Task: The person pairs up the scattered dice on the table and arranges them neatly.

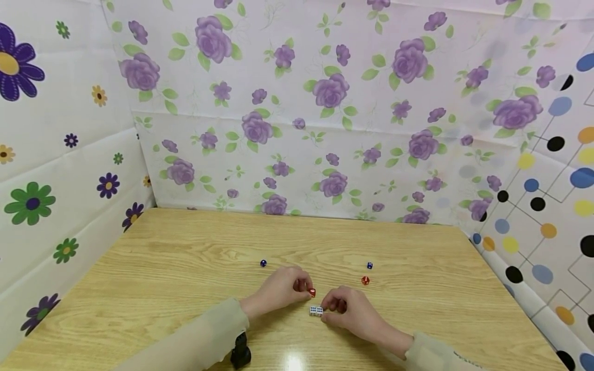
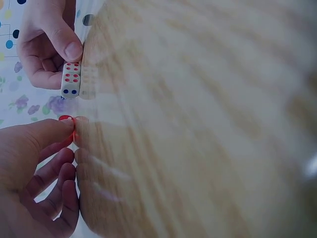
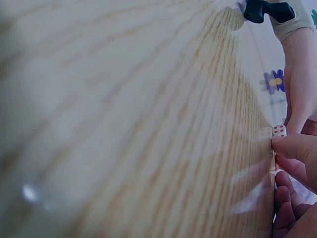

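Note:
Between thumb and index finger, my left hand (image 1: 286,286) pinches a small red die (image 1: 312,292) at the tabletop. Just nearer to me, two white dice (image 1: 316,310) lie side by side, with dark pips on top. My right hand (image 1: 353,313) holds the right-hand one of the pair, thumb and index finger at its end. The left wrist view shows the white dice (image 2: 71,82) with red and blue pips, a short gap from the red die (image 2: 66,118), which fingers partly cover. In the right wrist view a white die (image 3: 279,131) shows past the thumb.
Farther back on the wooden table (image 1: 199,242) lie a blue die (image 1: 263,263) on the left, and another blue die (image 1: 369,265) and a clear red die (image 1: 365,280) on the right. Patterned cloth walls (image 1: 297,154) enclose the table. A black device (image 1: 240,352) is under the left sleeve.

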{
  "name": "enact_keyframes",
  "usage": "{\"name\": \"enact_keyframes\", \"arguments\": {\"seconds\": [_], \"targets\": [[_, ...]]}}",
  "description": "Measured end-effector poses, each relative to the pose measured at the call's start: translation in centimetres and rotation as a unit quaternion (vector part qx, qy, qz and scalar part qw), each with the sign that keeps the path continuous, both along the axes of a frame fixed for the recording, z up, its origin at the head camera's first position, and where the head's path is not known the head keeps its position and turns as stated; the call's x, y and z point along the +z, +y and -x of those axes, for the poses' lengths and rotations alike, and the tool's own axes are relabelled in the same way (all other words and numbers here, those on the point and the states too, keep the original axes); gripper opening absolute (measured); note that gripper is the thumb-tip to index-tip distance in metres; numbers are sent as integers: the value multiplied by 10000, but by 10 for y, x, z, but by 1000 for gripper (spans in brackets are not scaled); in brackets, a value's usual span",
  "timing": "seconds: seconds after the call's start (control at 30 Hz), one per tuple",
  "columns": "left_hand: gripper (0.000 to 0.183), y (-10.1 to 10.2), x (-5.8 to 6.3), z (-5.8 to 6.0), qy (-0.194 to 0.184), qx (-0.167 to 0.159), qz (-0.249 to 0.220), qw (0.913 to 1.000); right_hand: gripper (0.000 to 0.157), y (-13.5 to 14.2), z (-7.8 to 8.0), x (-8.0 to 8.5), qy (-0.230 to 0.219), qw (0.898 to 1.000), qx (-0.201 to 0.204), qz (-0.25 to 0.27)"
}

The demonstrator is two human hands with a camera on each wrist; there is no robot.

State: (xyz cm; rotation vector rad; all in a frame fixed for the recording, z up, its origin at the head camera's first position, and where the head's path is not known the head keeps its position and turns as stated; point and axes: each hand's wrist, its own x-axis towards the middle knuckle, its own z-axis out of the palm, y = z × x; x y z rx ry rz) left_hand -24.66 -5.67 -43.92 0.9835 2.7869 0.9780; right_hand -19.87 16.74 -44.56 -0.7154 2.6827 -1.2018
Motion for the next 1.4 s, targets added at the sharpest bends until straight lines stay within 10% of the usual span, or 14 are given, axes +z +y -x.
{"name": "enact_keyframes", "arguments": {"seconds": [0.8, 1.1, 1.4], "targets": [[6, 2, -2, -1, 42, 49, -28, 10000, 20, 13, 7, 6, -333, 9983, 478, -30], [6, 1, 0, -1, 37, 73, 55, 10000, 19, 36, 33, 33, 1227, 9914, 417, -183], [7, 1, 1, -3, 34, 27, 47, 10000, 20, 69, 49, 29, 1728, 9841, -126, -377]]}}
